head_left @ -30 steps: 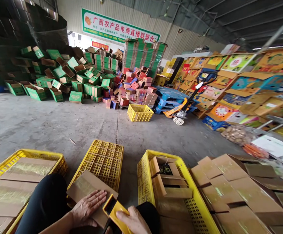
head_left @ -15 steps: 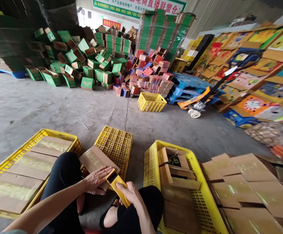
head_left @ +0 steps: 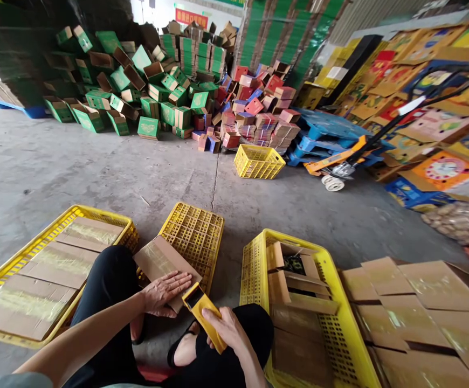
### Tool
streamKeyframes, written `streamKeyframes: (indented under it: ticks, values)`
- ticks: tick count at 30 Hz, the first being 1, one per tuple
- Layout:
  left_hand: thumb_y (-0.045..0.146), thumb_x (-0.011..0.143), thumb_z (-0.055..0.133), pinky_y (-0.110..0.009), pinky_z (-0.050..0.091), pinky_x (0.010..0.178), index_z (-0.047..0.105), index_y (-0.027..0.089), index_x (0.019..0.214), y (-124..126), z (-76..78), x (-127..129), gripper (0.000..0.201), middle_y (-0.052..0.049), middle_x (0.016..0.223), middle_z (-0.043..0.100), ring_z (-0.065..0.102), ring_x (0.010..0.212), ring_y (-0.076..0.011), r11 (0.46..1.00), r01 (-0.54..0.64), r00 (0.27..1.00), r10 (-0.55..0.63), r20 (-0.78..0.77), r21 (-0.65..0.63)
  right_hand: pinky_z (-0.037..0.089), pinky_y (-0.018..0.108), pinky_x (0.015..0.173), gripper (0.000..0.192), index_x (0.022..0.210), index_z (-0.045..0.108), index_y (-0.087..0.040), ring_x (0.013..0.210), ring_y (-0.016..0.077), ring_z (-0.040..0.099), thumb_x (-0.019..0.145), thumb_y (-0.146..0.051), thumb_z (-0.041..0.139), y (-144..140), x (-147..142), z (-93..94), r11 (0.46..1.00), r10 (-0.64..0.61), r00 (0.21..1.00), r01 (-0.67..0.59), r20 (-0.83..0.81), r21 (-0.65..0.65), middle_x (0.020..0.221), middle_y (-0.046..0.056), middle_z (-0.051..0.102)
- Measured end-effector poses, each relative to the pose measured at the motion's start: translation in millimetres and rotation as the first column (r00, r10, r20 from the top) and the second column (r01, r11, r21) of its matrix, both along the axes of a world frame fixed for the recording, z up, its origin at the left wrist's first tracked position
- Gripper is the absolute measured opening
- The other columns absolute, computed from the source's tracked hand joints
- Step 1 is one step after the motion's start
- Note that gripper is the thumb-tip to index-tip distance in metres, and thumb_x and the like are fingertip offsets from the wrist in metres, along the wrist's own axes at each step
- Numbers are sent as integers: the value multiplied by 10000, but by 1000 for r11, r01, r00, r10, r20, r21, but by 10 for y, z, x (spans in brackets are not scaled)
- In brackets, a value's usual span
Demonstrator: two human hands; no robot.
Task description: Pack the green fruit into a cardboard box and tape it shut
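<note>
Hands: two. Left hand (head_left: pixel 165 291) flat, fingers spread, pressing cardboard box (head_left: pixel 162 263) on upturned yellow crate (head_left: pixel 196 237) near edge. Right hand (head_left: pixel 225 326) clenched around yellow tape dispenser (head_left: pixel 204 317) at box corner. Bare floor (head_left: pixel 97 172) beyond.

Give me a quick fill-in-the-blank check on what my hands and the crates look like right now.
The left hand lies flat on a taped ____ box.
The right hand grips a ____ tape dispenser.
The box rests on an upturned crate coloured ____.
The crate on the right holds boxes with flaps ____.

Missing words: cardboard; yellow; yellow; open
</note>
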State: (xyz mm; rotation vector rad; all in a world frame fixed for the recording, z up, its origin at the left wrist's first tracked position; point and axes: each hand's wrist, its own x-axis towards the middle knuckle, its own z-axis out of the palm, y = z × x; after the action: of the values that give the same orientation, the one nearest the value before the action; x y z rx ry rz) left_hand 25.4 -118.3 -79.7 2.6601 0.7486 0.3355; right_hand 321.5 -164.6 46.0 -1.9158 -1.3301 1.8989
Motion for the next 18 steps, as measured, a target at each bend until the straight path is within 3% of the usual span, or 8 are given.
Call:
streamKeyframes:
  ticks: [8, 18]
  values:
    - [636, 939, 626, -550, 189, 1312, -22, 218, 1714, 17, 92, 14, 1093, -146, 1751, 208, 271, 1598, -369, 1000, 1, 1000, -2, -6, -27, 512, 237, 504, 383, 853, 616, -180, 512, 188, 687, 968, -543, 572, 33, -11, 74, 997, 77, 996, -77, 48, 17, 566, 28, 688]
    - [691, 922, 642, -550, 152, 1316, -141, 244, 1690, -161, 170, 112, 1184, -137, 1771, 110, 198, 1616, -389, 988, 45, 998, -51, -40, -146, 524, 238, 493, 400, 869, 607, -180, 510, 185, 682, 967, -568, 580, -37, 11, -28, 996, 76, 997, -77, 16, 46, 567, 31, 686]
